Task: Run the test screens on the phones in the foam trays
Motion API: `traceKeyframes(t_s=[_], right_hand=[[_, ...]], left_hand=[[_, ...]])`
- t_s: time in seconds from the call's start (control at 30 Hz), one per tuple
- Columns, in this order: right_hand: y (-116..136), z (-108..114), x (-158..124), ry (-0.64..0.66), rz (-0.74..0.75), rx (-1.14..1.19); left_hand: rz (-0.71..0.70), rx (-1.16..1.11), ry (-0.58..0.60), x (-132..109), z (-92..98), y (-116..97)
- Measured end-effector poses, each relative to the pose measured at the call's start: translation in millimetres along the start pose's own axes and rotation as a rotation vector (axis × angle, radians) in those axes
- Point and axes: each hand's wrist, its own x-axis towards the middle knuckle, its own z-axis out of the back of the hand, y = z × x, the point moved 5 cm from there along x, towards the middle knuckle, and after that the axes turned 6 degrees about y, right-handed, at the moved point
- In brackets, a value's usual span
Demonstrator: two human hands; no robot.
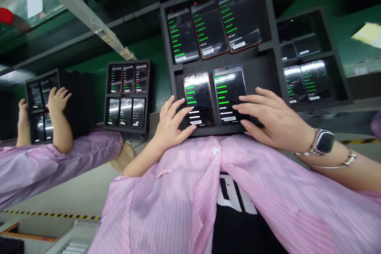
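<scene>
Black phones (214, 99) | axis fwd | foam tray (263, 75) | L hand (169, 123), R hand (270, 119) open, touching

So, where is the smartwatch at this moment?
In the head view, the smartwatch sits at right on the person's right wrist, beside a thin silver bangle.

phone factory line: foam trays (269, 27) of smartphones (229, 93), pink striped smocks (166, 206).
</scene>
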Motion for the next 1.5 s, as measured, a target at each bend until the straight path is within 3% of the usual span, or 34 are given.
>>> traceKeyframes(t_s=[0.17, 0.43, 0.6, 0.7, 0.8, 0.93, 1.07, 1.17, 1.27, 1.37, 1.5], right_hand=[[-4, -11, -8, -0.099, 0.004, -0.024], [1, -16, -2, -0.042, -0.018, -0.087], [-2, 2, 17, -0.04, 0.022, -0.086], [-25, 29, 48, -0.115, -0.036, -0.108], [-66, 39, 86, -0.128, -0.127, -0.155], [-119, 26, 116, -0.131, -0.178, -0.194], [-138, 19, 118, -0.159, -0.204, -0.173], [-127, 29, 112, -0.227, -0.216, -0.106], [-110, 37, 106, -0.237, -0.231, -0.059], [-98, 35, 101, -0.217, -0.239, -0.037], [-84, 26, 90, -0.181, -0.19, -0.017]], left_hand=[[0.047, 0.028, 0.026, 4, -0.5, 2], [0.094, 0.109, 0.086, 3, -0.6, 0], [0.071, 0.084, 0.078, 13, 15.9, 7], [0.033, 0.092, -0.015, 48, 32.7, 21], [0.027, 0.132, -0.023, 101, 36.6, 38], [0.014, 0.145, 0.021, 166, 20.4, 55], [0.01, 0.169, 0.068, 193, 1.7, 64], [0.031, 0.179, 0.072, 193, 6.9, 66], [0.07, 0.161, -0.045, 177, 32.0, 67], [0.129, 0.133, -0.171, 145, 52.2, 71], [0.198, 0.115, -0.169, 96, 44.4, 68]])
